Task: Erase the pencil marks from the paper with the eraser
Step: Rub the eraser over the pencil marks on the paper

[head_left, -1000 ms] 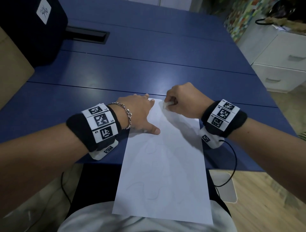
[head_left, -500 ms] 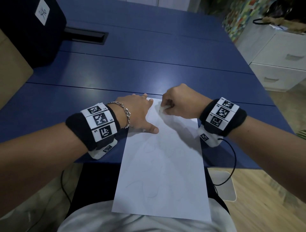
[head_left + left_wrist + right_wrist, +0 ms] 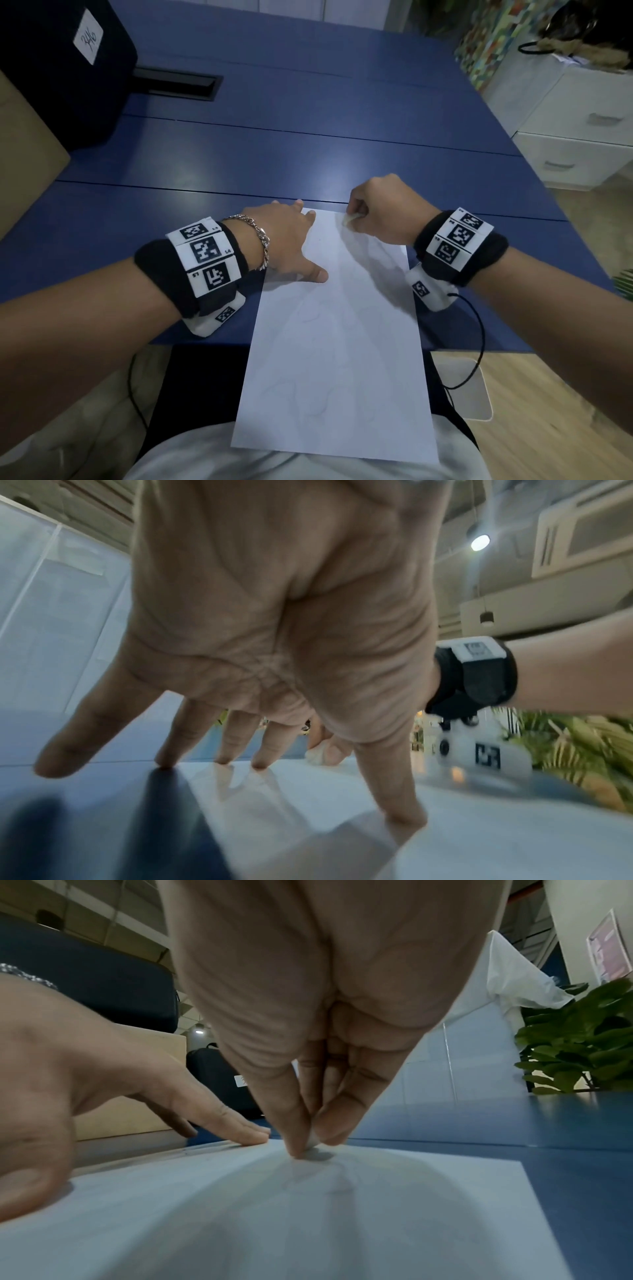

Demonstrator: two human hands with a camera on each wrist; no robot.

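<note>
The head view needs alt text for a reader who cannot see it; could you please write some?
A person's right hand pinches a small white eraser against the far edge of a white paper on a blue table, while the left hand rests spread on the sheet's left edge. Faint pencil marks show lower down the sheet, whose near end overhangs the table.

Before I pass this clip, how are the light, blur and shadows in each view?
Head view: dim, sharp; pencil marks on the paper barely legible. Left wrist view: motion blur smears the right hand. Right wrist view: fairly sharp; the eraser casts a small shadow.
</note>
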